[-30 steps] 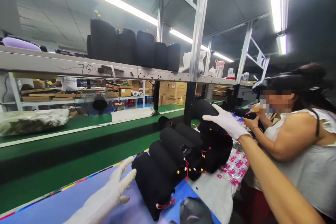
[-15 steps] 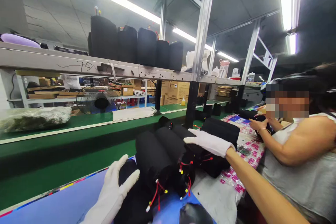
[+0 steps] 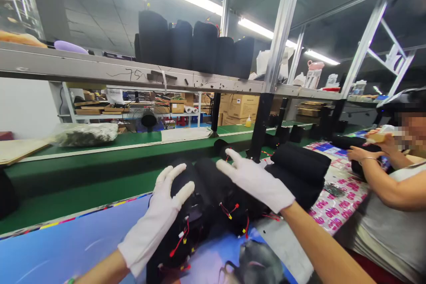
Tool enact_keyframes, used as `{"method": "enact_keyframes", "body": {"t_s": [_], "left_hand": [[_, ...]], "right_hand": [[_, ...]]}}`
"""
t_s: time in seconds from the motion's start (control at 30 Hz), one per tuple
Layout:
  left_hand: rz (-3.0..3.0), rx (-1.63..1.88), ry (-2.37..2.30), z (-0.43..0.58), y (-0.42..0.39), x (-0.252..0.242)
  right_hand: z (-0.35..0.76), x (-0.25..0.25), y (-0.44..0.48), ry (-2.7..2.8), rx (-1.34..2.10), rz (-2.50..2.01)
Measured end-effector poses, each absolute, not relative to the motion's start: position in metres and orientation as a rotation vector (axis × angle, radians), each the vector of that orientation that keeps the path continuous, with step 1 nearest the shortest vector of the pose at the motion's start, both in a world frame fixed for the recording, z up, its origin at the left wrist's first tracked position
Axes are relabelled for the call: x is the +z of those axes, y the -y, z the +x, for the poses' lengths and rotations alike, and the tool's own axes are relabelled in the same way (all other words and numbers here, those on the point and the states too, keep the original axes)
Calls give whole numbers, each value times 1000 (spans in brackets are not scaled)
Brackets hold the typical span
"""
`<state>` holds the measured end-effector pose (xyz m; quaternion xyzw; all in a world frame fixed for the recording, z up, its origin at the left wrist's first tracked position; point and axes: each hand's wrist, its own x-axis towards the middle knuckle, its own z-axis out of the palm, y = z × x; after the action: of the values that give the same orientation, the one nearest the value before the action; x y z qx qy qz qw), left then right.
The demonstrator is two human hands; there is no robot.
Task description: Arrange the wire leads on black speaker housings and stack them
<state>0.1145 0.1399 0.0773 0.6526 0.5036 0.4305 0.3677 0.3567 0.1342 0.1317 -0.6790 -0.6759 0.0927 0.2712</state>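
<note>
White-gloved, my left hand (image 3: 156, 217) spreads its fingers (image 3: 175, 176) wide on a black fabric roll (image 3: 181, 186) with red wires, while my right hand (image 3: 256, 185) splays open over the next roll (image 3: 213, 177). Both rolls lie among others on the blue tabletop (image 3: 66, 248), beside a pink-printed sheet (image 3: 336, 204).
</note>
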Motion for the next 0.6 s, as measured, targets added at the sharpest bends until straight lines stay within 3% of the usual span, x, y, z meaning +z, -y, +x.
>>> {"method": "enact_keyframes", "body": {"t_s": [0.2,0.3,0.43,0.6], "left_hand": [[1536,1104,-1317,131,-144,91],[1469,1187,-1269,131,-149,89],[1348,1220,-1188,134,-157,92],[1256,1215,-1072,172,-171,96]], "right_hand": [[361,109,-139,1829,478,-1672],[401,122,-126,1805,406,-1602],[444,135,-118,1552,238,-1837],[467,120,-125,1482,138,-2067]]}}
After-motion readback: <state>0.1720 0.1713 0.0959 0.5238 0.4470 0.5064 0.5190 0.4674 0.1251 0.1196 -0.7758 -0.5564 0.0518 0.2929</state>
